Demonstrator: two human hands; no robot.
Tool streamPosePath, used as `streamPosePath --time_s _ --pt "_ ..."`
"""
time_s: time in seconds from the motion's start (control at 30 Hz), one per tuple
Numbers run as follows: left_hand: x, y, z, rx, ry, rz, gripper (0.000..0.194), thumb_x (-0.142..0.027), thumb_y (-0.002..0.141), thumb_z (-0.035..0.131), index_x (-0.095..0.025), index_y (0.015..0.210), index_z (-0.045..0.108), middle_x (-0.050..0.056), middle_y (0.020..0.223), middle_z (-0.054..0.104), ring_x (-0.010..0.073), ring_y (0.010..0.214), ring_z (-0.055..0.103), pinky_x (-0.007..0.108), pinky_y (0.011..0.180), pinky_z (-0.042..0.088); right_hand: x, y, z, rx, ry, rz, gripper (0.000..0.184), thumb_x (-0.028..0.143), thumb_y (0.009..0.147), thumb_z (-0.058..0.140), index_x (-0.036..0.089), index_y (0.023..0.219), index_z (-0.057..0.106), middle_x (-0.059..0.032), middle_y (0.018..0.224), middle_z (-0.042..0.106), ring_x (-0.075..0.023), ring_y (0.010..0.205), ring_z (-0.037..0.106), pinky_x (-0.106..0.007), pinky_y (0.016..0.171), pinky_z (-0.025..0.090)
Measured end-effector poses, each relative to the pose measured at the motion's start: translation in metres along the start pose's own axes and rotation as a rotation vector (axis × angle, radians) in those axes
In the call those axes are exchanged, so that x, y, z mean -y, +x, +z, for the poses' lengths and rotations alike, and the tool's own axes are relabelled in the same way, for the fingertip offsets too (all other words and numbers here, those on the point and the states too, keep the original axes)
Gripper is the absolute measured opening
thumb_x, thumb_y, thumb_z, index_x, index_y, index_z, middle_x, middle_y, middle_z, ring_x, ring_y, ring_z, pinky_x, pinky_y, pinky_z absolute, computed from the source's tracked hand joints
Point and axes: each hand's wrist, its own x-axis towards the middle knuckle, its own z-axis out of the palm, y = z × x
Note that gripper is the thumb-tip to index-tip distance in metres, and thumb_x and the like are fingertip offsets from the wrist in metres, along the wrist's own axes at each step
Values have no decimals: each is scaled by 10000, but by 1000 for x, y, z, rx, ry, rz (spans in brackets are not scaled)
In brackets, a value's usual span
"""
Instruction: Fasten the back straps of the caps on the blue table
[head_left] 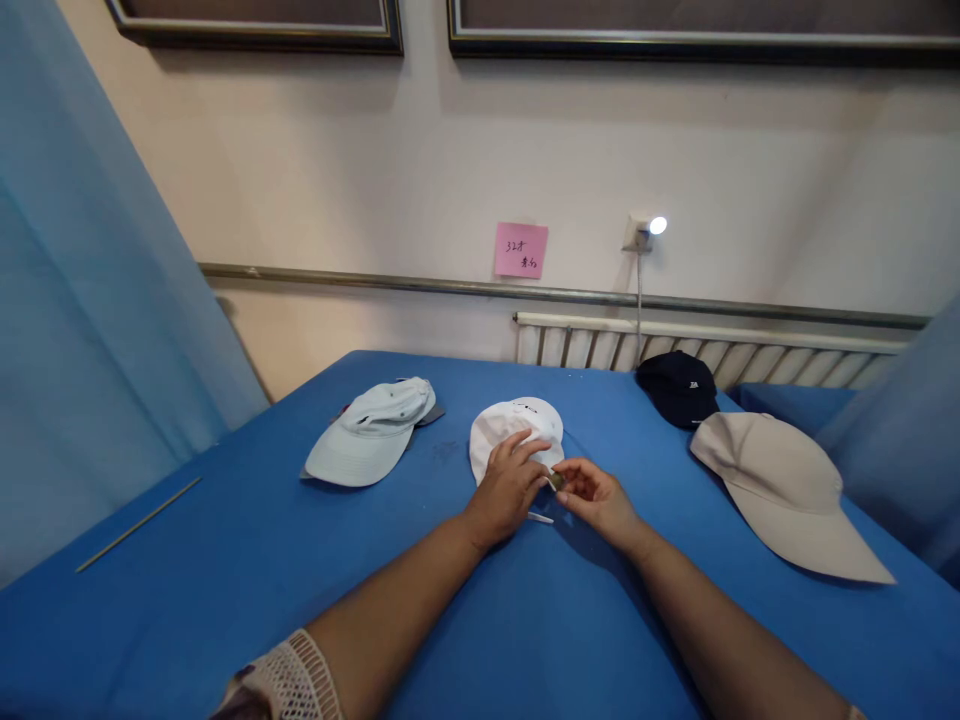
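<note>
A white cap [551, 415] with small dark lettering lies at the middle of the blue-covered table. My left hand [510, 485] rests over its near side, fingers bent across the fabric, the thumb and index finger closed on the edge by the strap. Just to the right, my right hand [596, 500] pinches a small brass-coloured buckle [556, 481] on the cap's strap between thumb and fingers. A white strap end [540, 518] sticks out below the hands. The left hand hides much of the cap's near part.
Pale mint caps [360, 445] lie stacked on the left, a darker brim beneath. A thin stick [139, 525] is at the far left of the blue table cover [300, 570]. On the right are a navy cap [677, 388] and a beige cap [787, 490]. A radiator [592, 345] stands behind.
</note>
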Motion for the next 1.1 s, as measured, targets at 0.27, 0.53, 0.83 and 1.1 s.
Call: streamPosePath --time_s 0.27,0.53,0.83,1.1 --pt "2 -1 1 10 -47 -5 155 -196 909 508 -214 952 656 32 1311 576 238 1373 307 470 1138 280 11 -4 0 23 -460 -239 228 203 838 584 225 1064 576 -8 861 622 -146 751 583 -286 712 480" --pt "4 0 2 48 -73 6 139 -203 901 525 -211 918 663 39 1289 589 254 1366 320 488 1134 279 17 -5 -7 154 -663 -247 233 148 868 530 224 1087 557 -36 965 644 -168 835 609 -305 763 476" --pt "6 0 4 50 -106 -9 115 -185 880 547 -209 902 658 41 1265 606 250 1358 333 489 1136 278 18 -5 -5 173 -817 -273 169 139 855 556 210 1006 578 -44 990 627 -185 900 600 -301 796 463" --pt "2 -2 -6 24 -124 -20 251 -130 837 544 -218 1056 630 55 1321 565 234 1339 371 472 1138 279 9 -3 -11 92 -815 -204 98 200 831 605 205 928 596 -14 861 634 -166 763 598 -280 704 448"
